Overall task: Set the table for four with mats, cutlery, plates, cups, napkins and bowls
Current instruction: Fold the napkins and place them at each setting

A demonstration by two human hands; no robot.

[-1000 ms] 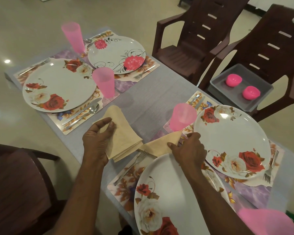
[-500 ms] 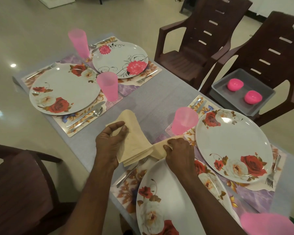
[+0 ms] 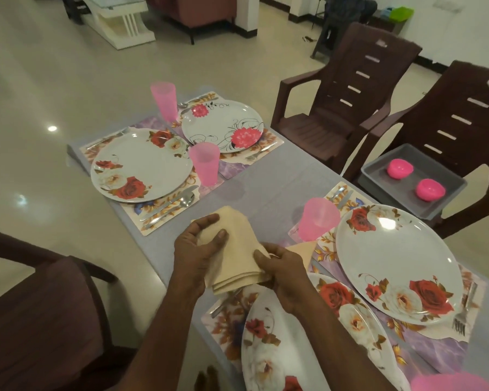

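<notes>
While your left hand point(image 3: 194, 253) grips the folded napkins point(image 3: 235, 258) at centre frame, your right hand point(image 3: 283, 270) pinches their lower right edge, just above the nearest plate point(image 3: 268, 351).

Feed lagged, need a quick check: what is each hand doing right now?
Left hand: holds the folded napkin stack, thumb and fingers curled around it.
Right hand: pinches the stack's near corner.

Glossy cream floor point(image 3: 68, 80); brown plastic chairs point(image 3: 350, 88).
</notes>
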